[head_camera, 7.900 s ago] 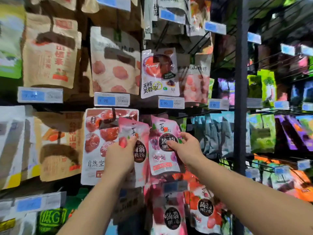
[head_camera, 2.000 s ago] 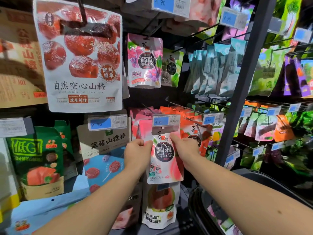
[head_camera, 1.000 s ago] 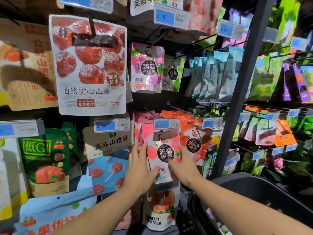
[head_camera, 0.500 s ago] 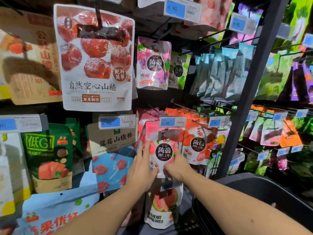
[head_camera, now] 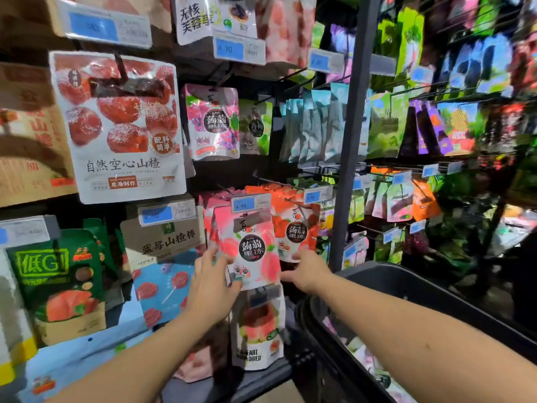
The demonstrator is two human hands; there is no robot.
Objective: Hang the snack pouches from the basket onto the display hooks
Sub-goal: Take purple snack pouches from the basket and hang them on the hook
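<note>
Steadying the pink pouch (head_camera: 250, 248) on the rack, a hand at each lower edge.
The pouch hangs upright, long axis straight down, just under the blue price tag (head_camera: 251, 202) and beside an orange pouch (head_camera: 296, 231). The left hand (head_camera: 213, 283) touches its left edge, grip spread, fingers straight. The right hand (head_camera: 306, 271) sits at the bottom right corner, grip loose, pinching nothing as far as the blur allows. This one looks hung, I'd say. The next pick turns on the basket (head_camera: 406, 282): it lies low and to the right, dark rim just under the right forearm, more pouches (head_camera: 363, 353) inside. That makes the right hand the nearer one.
</note>
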